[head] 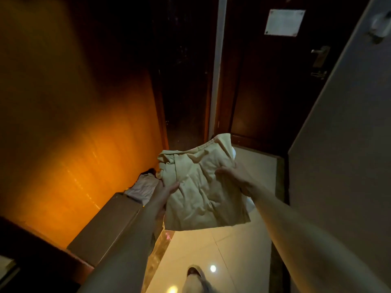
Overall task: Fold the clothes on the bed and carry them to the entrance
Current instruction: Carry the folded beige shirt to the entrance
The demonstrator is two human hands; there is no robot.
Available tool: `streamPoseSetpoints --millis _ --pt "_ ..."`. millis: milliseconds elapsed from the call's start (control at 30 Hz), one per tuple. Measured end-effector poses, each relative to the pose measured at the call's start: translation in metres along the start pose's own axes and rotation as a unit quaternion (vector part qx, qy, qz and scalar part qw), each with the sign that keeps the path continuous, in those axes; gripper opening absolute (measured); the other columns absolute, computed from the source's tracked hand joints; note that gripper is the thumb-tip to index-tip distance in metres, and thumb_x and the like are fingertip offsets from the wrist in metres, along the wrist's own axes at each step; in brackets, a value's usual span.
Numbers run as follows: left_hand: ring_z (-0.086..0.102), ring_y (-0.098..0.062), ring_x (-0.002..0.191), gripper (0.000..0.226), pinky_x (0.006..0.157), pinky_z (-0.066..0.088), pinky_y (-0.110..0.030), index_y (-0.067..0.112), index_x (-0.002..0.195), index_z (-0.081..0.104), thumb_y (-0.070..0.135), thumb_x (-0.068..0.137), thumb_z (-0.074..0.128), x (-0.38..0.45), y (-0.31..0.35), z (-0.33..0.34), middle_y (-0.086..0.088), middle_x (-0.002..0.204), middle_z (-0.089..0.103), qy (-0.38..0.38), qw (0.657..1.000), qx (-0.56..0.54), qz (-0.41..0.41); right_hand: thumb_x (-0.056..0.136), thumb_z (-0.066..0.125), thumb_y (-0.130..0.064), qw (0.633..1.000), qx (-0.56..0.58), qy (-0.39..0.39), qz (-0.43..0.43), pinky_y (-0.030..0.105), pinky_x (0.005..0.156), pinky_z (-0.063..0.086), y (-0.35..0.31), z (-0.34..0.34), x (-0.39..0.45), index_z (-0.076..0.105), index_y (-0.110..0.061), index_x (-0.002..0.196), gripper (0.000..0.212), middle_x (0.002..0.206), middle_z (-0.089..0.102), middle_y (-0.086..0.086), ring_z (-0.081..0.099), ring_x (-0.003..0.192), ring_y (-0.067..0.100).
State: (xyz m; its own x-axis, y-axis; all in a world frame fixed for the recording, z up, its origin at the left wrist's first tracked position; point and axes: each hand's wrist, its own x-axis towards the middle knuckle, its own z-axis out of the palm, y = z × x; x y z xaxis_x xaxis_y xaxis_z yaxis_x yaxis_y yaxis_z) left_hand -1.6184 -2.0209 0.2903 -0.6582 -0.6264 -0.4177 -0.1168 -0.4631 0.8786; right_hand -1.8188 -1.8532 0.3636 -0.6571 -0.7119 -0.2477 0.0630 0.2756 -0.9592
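Left hand is holding the left edge of the folded beige garment, thumb lying on top, fingers hidden beneath the cloth; right hand is pinching the right edge, thumb pressing on the upper face, remaining fingers out of sight under the fabric; both hands are closed on the same bundle, carrying it in mid-air above the pale tiled floor, in front of the dark entrance door with its lever handle.

Judgement on handling: cloth is looking light, soft and limp, wrinkling between the grips; near edge is hanging unsupported and sagging, so folds are likely to slip open if one hand is letting go; best hold is probably palms under the stack with thumbs clamping on top, near opposite edges; not fragile, not slippery.

Low bench is running along the orange-lit wall at left; another pale folded garment is lying at its far end, just beside the carried bundle in view.
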Motion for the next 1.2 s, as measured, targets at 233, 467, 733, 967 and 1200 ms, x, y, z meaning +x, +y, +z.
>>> streamPoseSetpoints --millis 233,467,733,967,1200 --pt "0.065 -0.027 0.109 0.081 0.092 0.052 -0.054 0.033 0.132 0.053 0.044 0.060 0.090 0.118 0.021 -0.026 0.001 0.125 0.065 0.096 0.995 -0.035 0.008 0.076 0.079 -0.023 0.996 -0.043 -0.070 0.015 0.036 0.081 0.056 -0.021 0.028 0.145 0.051 -0.017 0.129 0.060 0.114 0.065 0.006 0.065 0.100 0.022" --pt "0.065 -0.028 0.106 0.061 0.091 0.052 -0.054 0.029 0.130 0.054 0.028 0.075 0.081 0.189 0.056 -0.037 0.001 0.121 0.067 0.149 0.985 -0.084 0.033 0.074 0.079 -0.024 0.988 -0.073 -0.135 0.031 0.047 0.091 0.054 -0.047 0.055 0.266 0.050 -0.024 0.126 0.060 0.115 0.063 0.006 0.064 0.102 0.024" --pt "0.064 -0.029 0.108 0.047 0.090 0.054 -0.046 0.021 0.130 0.051 0.016 0.087 0.070 0.247 0.066 -0.067 -0.007 0.120 0.063 0.282 0.946 -0.159 0.020 0.074 0.078 -0.025 0.952 -0.118 -0.276 0.065 0.048 0.097 0.050 -0.052 0.120 0.393 0.045 -0.025 0.132 0.067 0.119 0.060 0.004 0.061 0.107 0.024" --pt "0.067 -0.032 0.106 0.051 0.093 0.052 -0.053 0.019 0.127 0.057 0.021 0.080 0.077 0.297 0.048 -0.091 -0.011 0.123 0.066 0.378 0.900 -0.218 0.024 0.077 0.075 -0.018 0.913 -0.139 -0.375 0.081 0.049 0.098 0.049 -0.030 0.186 0.486 0.051 -0.022 0.132 0.060 0.119 0.063 0.004 0.062 0.107 0.024" --pt "0.065 -0.032 0.108 0.060 0.090 0.055 -0.050 0.010 0.128 0.055 0.020 0.073 0.076 0.337 0.015 -0.107 -0.014 0.118 0.068 0.449 0.868 -0.198 0.073 0.080 0.070 -0.010 0.890 -0.130 -0.424 0.105 0.042 0.091 0.051 0.017 0.245 0.541 0.053 -0.022 0.132 0.055 0.118 0.065 0.004 0.063 0.106 0.022"
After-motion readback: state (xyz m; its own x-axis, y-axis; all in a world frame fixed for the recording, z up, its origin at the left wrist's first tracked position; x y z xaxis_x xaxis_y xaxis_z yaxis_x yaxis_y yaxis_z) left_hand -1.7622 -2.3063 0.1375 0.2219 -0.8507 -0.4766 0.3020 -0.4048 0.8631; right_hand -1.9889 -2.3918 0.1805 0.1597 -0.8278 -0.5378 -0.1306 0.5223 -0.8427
